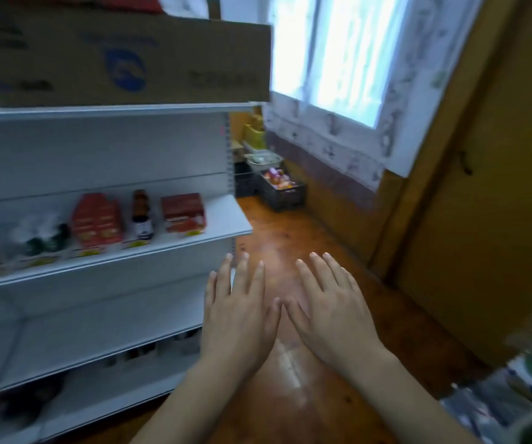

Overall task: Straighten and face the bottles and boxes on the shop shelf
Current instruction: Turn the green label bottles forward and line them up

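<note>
Nothing in your grip: left hand (239, 318) and right hand (332, 312) float flat, fingers straight, thumbs just touching, over the wooden floor (293, 238). Biggest first: the white shop shelf (219, 224) to your left, a cardboard carton (123, 59) on top, then two red boxes (96, 221) (183, 213) flanking a dark bottle (142, 216), upright.

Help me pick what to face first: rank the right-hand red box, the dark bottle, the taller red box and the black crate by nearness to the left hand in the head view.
1. Right-hand red box, shelf end, above the left hand.
2. Dark bottle, just left of that box.
3. Taller red box, farther left.
4. Black crate, on the floor beyond the shelf.
</note>
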`<state>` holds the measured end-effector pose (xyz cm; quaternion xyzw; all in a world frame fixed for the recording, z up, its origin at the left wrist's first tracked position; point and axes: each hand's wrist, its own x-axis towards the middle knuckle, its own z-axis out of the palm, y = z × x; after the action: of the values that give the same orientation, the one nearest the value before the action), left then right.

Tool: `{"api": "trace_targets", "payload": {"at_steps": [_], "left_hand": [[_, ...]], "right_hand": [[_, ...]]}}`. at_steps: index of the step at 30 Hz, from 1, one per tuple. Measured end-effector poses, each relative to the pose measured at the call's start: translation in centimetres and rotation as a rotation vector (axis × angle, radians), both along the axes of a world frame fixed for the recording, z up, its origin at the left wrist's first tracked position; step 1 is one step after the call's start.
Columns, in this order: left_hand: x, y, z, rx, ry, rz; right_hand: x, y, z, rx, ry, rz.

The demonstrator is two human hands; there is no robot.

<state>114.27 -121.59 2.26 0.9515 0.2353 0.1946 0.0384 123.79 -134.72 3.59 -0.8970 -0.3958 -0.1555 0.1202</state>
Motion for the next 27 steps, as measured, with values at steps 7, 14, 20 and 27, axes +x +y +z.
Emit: {"api": "trace_targets", "payload": {"at_steps": [7,14,20,27], "left_hand": [[-12.9,10.6,1.2,-0.004,0.01,0.265],[-21.9,18.5,1.0,-0.07,-0.02,0.424],[-23.9,26.3,-0.7,-0.052,0.0,0.512],[-23.8,35.6,-2.9,0.049,0.003,0.597]], "right_hand": [[-10.1,13.5,1.2,-0.03,0.01,0.228],[-17.4,24.3,0.4,-0.073,0.034,0.403],[-18.9,33.2,-0.8,-0.089,0.052,0.51],[-18.3,43.8,-2.3,-0.032,0.034,0.576]]}}
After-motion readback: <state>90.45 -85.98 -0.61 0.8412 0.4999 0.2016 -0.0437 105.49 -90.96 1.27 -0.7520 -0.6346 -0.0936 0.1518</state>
